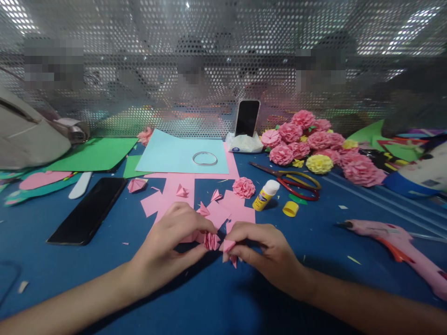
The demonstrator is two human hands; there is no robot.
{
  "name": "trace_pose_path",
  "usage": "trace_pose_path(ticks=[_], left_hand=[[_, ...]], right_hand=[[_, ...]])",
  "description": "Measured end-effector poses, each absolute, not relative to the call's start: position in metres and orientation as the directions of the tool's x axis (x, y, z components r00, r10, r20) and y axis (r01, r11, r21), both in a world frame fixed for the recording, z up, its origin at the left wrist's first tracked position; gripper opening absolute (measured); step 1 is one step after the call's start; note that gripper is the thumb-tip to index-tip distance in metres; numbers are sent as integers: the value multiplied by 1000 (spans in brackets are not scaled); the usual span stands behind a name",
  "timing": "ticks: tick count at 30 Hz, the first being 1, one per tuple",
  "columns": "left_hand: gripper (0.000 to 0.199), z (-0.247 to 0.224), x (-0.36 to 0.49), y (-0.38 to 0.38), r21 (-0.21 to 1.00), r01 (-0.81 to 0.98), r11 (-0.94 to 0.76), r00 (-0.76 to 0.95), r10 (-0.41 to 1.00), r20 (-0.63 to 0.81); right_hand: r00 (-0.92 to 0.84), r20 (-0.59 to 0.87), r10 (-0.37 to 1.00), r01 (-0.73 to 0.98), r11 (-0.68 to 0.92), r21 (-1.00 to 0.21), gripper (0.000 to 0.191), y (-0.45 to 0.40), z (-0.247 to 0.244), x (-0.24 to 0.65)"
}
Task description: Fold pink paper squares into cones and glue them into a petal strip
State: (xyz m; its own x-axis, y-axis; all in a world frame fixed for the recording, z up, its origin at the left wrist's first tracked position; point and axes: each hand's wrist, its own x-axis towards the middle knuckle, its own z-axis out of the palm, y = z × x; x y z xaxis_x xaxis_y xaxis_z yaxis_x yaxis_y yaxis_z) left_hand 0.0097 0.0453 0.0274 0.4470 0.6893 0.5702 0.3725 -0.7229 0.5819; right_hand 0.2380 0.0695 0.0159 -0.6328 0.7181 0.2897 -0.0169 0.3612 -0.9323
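Between the thumb and fingers of my left hand (174,232) is a stack of folded pink paper pieces (211,241), its pleated edges facing right. My right hand (261,251) pinches a small folded pink paper piece (228,245), close beside the stack; whether the two touch I cannot tell. Just beyond my hands lie pink paper squares (240,211) and a few loose folded pieces (203,210). An uncapped glue stick (266,195) stands tilted past my right hand, with its yellow cap (290,209) to the right. A finished pink paper flower (243,187) sits behind the squares.
Scissors (296,179) and a pile of pink paper flowers (300,139) lie at back right; a pink glue gun (391,237) is at right. A black phone (87,211) lies left. Light blue paper (167,153) and a propped phone (247,118) stand before the perforated metal screen (157,88).
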Motion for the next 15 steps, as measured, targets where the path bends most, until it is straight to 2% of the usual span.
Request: trace_pose_path(ticks=[10,15], left_hand=[[19,29,6,47,512,371,-775,481,632,608],[15,31,7,47,472,387,-792,505,610,611]], right_hand=[[-625,161,764,53,246,-968,11,69,17,235],[-623,133,771,88,238,-967,12,69,16,234]])
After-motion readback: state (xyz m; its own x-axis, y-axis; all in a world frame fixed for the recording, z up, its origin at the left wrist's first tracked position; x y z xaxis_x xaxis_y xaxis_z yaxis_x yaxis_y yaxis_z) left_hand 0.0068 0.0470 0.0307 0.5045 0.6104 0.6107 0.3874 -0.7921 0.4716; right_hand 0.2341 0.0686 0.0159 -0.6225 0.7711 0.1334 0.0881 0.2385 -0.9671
